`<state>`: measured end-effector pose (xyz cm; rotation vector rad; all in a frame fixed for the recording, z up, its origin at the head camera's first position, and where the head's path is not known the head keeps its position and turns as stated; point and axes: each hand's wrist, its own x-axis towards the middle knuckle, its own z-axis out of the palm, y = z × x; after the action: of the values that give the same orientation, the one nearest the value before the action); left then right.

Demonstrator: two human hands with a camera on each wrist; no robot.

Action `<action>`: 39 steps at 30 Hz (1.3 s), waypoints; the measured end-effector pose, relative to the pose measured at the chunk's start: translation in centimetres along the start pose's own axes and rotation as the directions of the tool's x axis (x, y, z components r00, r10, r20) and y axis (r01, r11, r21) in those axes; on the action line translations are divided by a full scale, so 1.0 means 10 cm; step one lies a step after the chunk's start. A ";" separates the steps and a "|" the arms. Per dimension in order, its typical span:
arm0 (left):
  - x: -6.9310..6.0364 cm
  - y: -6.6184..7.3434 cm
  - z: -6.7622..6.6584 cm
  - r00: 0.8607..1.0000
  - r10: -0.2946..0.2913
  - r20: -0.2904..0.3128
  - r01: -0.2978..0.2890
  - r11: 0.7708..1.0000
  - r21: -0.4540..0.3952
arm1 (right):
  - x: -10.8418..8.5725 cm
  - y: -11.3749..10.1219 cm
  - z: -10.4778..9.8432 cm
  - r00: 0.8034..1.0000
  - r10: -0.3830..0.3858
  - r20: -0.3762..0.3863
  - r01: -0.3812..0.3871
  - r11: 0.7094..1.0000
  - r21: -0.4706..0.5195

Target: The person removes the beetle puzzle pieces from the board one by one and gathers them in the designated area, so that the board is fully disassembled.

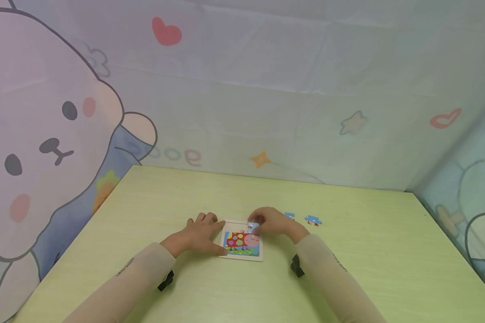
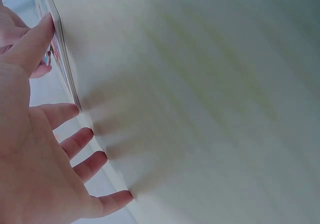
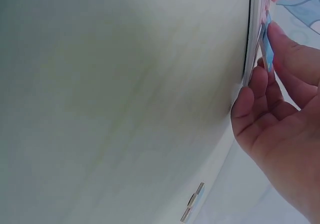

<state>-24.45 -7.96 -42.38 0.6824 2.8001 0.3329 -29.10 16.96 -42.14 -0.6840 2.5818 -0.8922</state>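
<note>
Blue puzzle piece (image 3: 269, 49) sits pinched between thumb and fingers of my right hand (image 1: 271, 220), perhaps touching the puzzle board (image 1: 242, 258) under them; my left hand (image 1: 200, 235) spreads wide, thumb and forefinger at the board's opposite side.

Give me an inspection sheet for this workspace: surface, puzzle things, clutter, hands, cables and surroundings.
Surface: pale yellow-green table.
Puzzle board: flat on the table, partly filled, bare wood showing in its upper part.
Blue puzzle piece: tilted over the board's upper right.
Loose pieces: two on the table right of the board, one nearer, one farther.
Clutter: nothing seen.
Left hand: fingers spread, thumb and index finger touching the board's left side.
Right hand: pinches the blue puzzle piece.
Cables: nothing seen.
Surroundings: printed backdrop with a large cartoon animal at left, hearts and stars.
</note>
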 end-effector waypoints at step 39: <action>0.03 0.01 -0.02 1.000 -0.003 0.005 0.003 1.000 -0.006 | -0.66 0.61 -0.91 0.991 0.056 -0.121 -0.040 0.990 0.136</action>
<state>-24.71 -7.78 -42.26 0.6762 2.7940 0.3386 -29.62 29.16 -38.24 -0.5424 2.6046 -1.1124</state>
